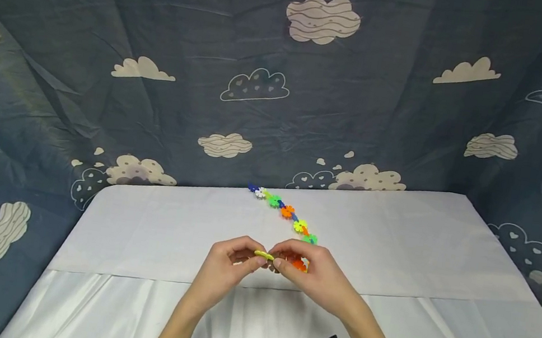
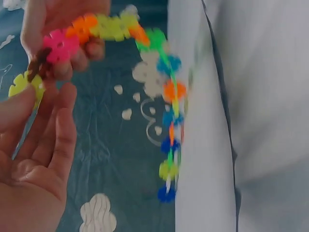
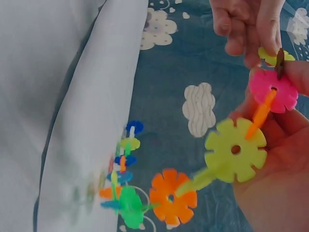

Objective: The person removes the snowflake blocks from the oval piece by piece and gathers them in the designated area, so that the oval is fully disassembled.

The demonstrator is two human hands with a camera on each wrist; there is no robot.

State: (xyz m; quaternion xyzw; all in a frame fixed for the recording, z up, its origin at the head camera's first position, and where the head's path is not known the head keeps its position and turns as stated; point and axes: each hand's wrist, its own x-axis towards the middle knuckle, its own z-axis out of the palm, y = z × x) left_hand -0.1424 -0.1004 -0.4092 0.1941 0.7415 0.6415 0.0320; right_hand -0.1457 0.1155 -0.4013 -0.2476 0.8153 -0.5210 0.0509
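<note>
Lower centre of the head view, the left hand's point(image 1: 220, 267) grip pinches a yellow flower disc point(image 1: 264, 255); the right hand's point(image 1: 321, 276) holds the flower chain point(image 1: 287, 212) near its pink disc point(image 3: 273, 91). The chain runs up-frame to the far edge of the table point(image 1: 141, 232), by the dark curtain point(image 1: 190, 41). White tabletop spreads widely left and right.

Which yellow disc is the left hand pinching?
The end yellow disc, beside the brown disc; the other yellow discs come beyond the pink disc.
</note>
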